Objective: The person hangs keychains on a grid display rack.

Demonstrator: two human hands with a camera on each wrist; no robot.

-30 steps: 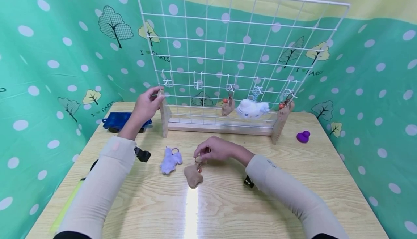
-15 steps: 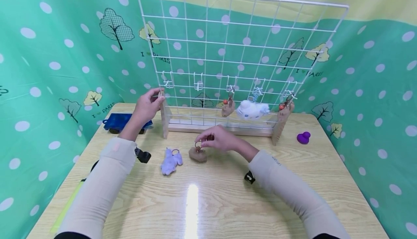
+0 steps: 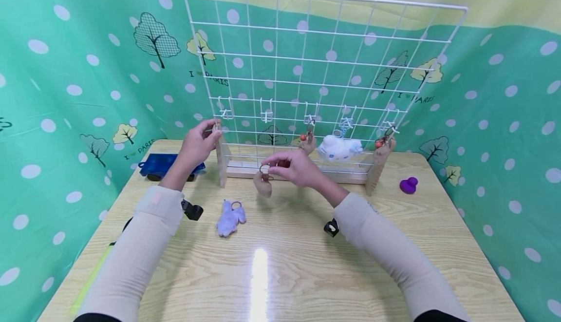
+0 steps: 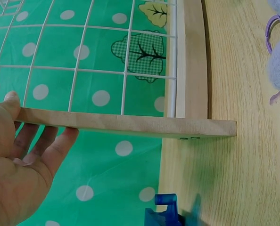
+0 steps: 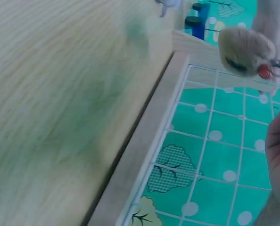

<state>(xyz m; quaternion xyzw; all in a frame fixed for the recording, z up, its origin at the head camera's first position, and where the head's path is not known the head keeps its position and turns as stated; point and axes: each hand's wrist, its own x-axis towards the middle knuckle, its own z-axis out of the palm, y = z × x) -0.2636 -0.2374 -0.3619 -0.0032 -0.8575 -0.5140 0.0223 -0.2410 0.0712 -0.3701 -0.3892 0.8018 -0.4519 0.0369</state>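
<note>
My left hand grips the top of the wooden side post of a white wire grid rack. In the left wrist view, the thumb lies on one face of the post and the fingers on the other. My right hand pinches the metal ring of a brown plush keychain, which hangs above the table before the rack's base bar. The right wrist view shows this plush with an orange-red bead. A lilac plush keychain lies on the table, its ring pointing away.
Several white hooks line the grid; the two leftmost hooks bear nothing. From the others hang a brown plush, a white plush and another brown one. A blue toy cart stands left, a purple knob-like object right.
My right hand has lifted the brown plush keychain off the table and carried it away from me, up toward the rack. My left hand has stayed on the post.
</note>
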